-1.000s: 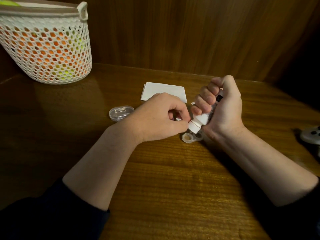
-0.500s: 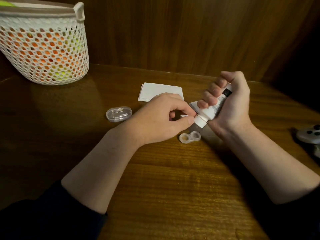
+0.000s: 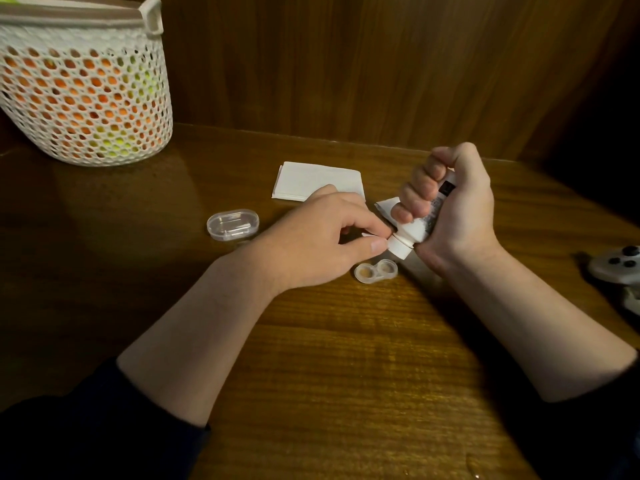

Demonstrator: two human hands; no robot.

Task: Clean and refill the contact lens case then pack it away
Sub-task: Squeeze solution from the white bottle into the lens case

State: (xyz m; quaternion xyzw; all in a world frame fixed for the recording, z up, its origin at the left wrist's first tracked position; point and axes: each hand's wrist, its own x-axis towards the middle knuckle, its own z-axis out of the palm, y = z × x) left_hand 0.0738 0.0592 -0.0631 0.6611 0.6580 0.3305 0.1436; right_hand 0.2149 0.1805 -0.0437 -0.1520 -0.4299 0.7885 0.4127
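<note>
Lifting clear of the contact lens case (image 3: 375,270), the solution bottle (image 3: 414,226) now sits higher and a little farther right than it did a second ago, when its nozzle end hung right over the wells. The left hand (image 3: 323,242) has moved with it: thumb and forefinger now pinch the white cap (image 3: 398,246) at the bottle's lower end. I read this as the cap being screwed back on, which would mean the refill is done and closing the case comes next; whether liquid fills the wells is too dim to tell.

The right hand (image 3: 450,206) is wrapped in a full fist round the bottle, holding it tilted with the cap end down and to the left, the wrist raised off the surface (image 3: 346,358). The left forearm reaches in from the near left, its remaining fingers curled under the palm.

The lens case lies open on the surface just below both hands, untouched, with no lids on its two wells. A clear oval box (image 3: 232,224) sits to the left of it, a folded white tissue (image 3: 317,180) lies farther back, and a white mesh basket (image 3: 83,95) stands at the far left.
</note>
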